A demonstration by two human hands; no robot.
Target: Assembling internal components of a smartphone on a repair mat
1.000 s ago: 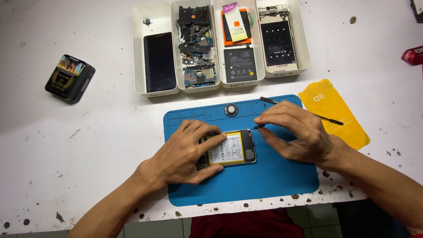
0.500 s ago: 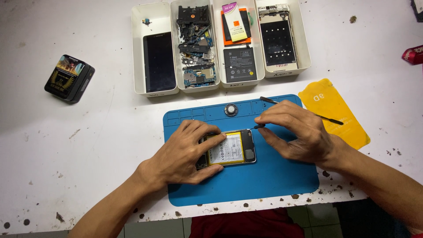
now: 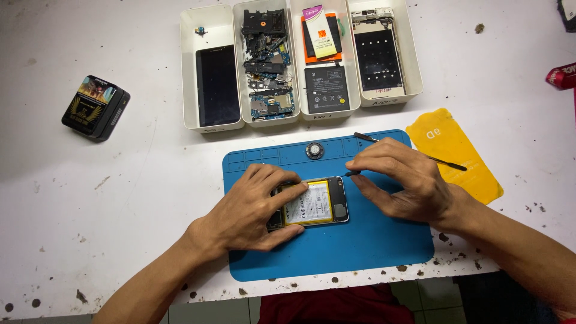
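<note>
K: White, stained table (image 3: 120, 198), blue mat (image 3: 360, 252) at the near edge. Opened phone (image 3: 315, 203) lying flat on the mat's middle, yellow-framed battery face up.

M: Any change from a second ago?

K: Almost none. Both hands parked in the same spots, phone not shifted. Reads as the same fine step going on at the phone's upper right corner, nothing freed or lifted.

M: Fingers?

K: Left hand (image 3: 249, 210) clamped on the phone's left half: fingers bent over the top, thumb along the lower edge. Right hand (image 3: 399, 183) pinched shut, thumb and forefinger together on a thin dark tool (image 3: 350, 174), tip just beside that corner. Thin dark rod (image 3: 447, 162) showing on both sides of the hand; cannot tell whether the same piece.

M: Packages, labels?

K: Four white trays (image 3: 189, 72) side by side behind the mat. From the left: dark screen panel (image 3: 217, 84); loose circuit boards (image 3: 268, 72); black battery (image 3: 327, 89) with pale print, orange-and-white pack (image 3: 321, 33) above it; bare phone frame (image 3: 378, 60). Small print on the tray fronts. Yellow rounded sheet (image 3: 462, 144) right of the mat, pale marking near its top. Black box (image 3: 96, 108) with a gold emblem well off to the left. Red package (image 3: 563, 77) cut by the right edge. Small round part (image 3: 314, 150) on the mat's upper strip.
</note>
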